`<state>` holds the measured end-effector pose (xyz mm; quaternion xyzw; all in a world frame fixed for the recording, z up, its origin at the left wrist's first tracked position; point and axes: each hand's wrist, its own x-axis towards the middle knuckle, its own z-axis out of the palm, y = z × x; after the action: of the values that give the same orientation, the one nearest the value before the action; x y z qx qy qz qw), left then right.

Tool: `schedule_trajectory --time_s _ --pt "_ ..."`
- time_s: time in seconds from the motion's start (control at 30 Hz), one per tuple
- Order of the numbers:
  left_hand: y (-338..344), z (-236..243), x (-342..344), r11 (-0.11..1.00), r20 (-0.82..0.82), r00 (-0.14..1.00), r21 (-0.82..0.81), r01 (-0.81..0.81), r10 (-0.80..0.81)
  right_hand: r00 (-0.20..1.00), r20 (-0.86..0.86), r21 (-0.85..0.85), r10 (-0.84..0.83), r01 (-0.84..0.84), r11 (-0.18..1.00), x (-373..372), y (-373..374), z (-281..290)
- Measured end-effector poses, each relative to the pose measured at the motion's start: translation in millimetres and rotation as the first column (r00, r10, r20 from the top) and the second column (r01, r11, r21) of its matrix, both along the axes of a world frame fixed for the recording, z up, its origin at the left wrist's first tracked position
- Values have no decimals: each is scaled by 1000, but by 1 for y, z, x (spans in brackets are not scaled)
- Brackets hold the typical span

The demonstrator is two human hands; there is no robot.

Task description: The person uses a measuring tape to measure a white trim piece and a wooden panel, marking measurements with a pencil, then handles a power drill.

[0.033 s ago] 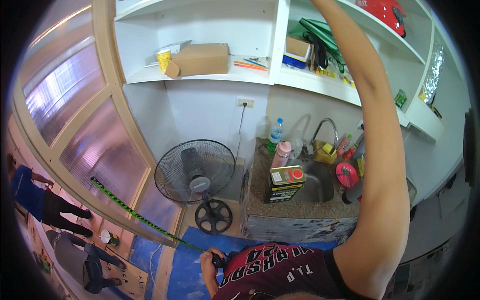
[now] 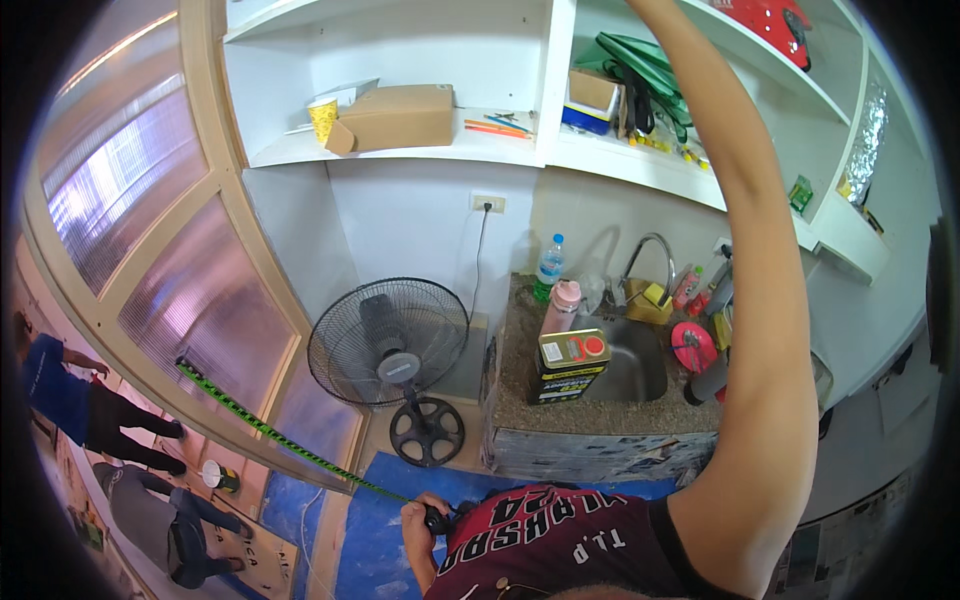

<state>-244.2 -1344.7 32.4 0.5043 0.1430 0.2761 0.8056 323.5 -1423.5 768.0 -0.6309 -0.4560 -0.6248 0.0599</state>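
My left hand [image 2: 424,520] is closed around a black tape measure [image 2: 436,519] in front of my dark red jersey. From it a green-and-black measuring blade [image 2: 262,427] stretches out to the far left, sagging slightly. The blade's end appears in front of the ribbed, translucent panel of a wood-framed partition [image 2: 190,290]; whether it touches the panel I cannot tell. My right arm [image 2: 765,300] is raised past the shelves, and its hand lies beyond the upper edge, out of sight.
A standing fan [image 2: 392,350] is by the wall. Right of it, a stone counter [image 2: 510,420] holds a sink [image 2: 640,365], a rectangular can [image 2: 570,368] and bottles. White shelves [image 2: 400,160] hang above. Two people [image 2: 60,390] are beyond the partition. Blue sheeting [image 2: 375,530] covers floor.
The far end of the measuring blade has drifted slightly left along with a small shift of the view. My left hand keeps its grip, and my right arm stays raised.
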Motion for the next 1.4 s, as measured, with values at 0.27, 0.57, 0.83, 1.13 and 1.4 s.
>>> schedule_trajectory --time_s 0.27,0.57,0.83,1.13,1.4 --pt "-15 12 39 987 -13 991 90 133 -132 999 23 279 26 -32 960 -100 -243 -179" --pt "-68 139 196 885 126 894 253 390 -430 943 -331 191 21 45 980 -87 -383 -371" --pt "-117 248 388 858 345 793 318 404 -502 920 -384 146 75 -20 989 2 -415 -404" --pt "-99 277 493 947 449 841 246 207 -301 919 -364 73 149 -132 989 55 -396 -393" --pt "-94 302 516 972 487 841 99 215 -235 949 -302 -7 84 -90 996 63 -376 -392"
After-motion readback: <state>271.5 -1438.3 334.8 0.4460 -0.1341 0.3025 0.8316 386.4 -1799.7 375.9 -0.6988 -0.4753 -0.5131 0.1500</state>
